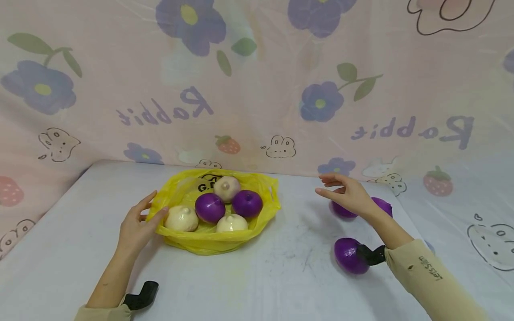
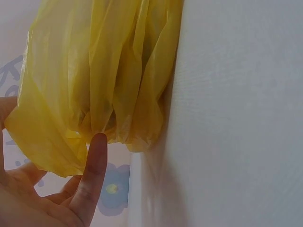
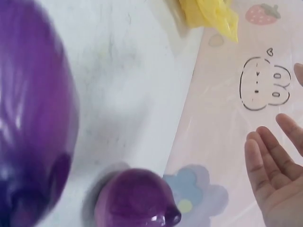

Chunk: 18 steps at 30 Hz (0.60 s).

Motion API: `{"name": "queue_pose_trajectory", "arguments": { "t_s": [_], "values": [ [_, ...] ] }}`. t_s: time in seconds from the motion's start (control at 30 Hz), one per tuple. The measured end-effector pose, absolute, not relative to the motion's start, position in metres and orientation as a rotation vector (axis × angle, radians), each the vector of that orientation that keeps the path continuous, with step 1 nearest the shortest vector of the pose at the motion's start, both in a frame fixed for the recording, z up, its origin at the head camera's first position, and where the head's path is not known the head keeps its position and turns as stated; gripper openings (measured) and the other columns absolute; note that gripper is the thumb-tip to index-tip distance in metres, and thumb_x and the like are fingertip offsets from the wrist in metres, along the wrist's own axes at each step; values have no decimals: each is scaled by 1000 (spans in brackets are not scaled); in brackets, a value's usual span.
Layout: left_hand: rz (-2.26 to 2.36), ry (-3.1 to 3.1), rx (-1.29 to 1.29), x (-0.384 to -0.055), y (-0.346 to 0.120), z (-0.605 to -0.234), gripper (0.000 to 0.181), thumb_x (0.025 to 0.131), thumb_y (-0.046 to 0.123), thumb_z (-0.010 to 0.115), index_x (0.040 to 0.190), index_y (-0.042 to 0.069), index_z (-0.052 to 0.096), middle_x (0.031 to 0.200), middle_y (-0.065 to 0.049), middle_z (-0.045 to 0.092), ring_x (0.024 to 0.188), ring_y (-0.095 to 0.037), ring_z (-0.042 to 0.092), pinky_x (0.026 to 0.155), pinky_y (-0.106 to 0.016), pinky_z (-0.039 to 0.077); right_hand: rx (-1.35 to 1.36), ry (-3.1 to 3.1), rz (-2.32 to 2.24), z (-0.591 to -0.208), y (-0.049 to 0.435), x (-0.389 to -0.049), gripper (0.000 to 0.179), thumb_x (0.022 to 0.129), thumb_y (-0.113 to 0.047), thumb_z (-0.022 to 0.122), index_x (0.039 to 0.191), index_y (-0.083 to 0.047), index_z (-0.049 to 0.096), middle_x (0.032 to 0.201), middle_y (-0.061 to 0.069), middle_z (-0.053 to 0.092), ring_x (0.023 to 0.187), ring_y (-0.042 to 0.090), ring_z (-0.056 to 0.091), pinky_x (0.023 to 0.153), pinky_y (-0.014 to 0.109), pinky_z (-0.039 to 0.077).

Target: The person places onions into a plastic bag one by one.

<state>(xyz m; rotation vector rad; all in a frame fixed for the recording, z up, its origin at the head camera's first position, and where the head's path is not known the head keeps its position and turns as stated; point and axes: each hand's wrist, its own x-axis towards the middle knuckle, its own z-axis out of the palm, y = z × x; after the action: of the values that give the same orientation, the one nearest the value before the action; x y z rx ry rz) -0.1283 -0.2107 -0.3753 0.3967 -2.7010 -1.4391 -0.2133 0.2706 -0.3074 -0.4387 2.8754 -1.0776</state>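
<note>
A yellow plastic bag (image 1: 209,243) lies with its mouth spread wide on the table. Inside are two shiny purple onions (image 1: 210,207) and three white onions (image 1: 182,218). At the bag's left edge my left hand (image 1: 138,223) holds the rim, thumb on the inner side and fingers outside; the left wrist view shows the fingers against the yellow plastic (image 2: 102,71). My right hand (image 1: 347,194) is raised, fingers loosely extended and holding nothing. Below and behind it sit two purple onions (image 1: 343,210), partly hidden by the hand and wrist. A third purple onion (image 1: 348,255) lies nearer, by the right sleeve.
The table (image 1: 281,276) has a white cover with some dark smudges between the bag and the right-hand onions. A printed cloth (image 1: 257,98) with flowers and rabbits hangs close behind its far edge. A black strap piece (image 1: 142,295) sticks out at the left wrist.
</note>
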Motion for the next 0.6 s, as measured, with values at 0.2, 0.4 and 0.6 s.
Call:
{"name": "queue_pose_trajectory", "arguments": {
  "t_s": [0.2,0.4,0.6],
  "values": [
    [-1442,-2710,404,-128,-210,-376,68,94,45,53,153,22,27,146,-24,34,117,-39,43,74,-28,42,-384,2916,-1019,-309,289,-215,57,90,-43,63,132,-7,53,131,16,55,121,32,51,97,49,44],
    [-1428,-2720,398,-129,-210,-376,68,95,44,53,153,21,27,146,-25,35,117,-40,44,74,-27,42,-319,2910,-1013,-311,302,-213,61,89,-45,64,134,-5,50,133,20,52,123,37,48,99,53,41],
    [-1425,-2722,397,-129,-211,-376,68,95,44,52,153,21,26,145,-24,35,117,-40,44,73,-27,42,-296,2903,-949,-318,312,-214,64,89,-44,64,135,-2,48,136,24,50,124,41,47,100,58,39]
  ]
}}
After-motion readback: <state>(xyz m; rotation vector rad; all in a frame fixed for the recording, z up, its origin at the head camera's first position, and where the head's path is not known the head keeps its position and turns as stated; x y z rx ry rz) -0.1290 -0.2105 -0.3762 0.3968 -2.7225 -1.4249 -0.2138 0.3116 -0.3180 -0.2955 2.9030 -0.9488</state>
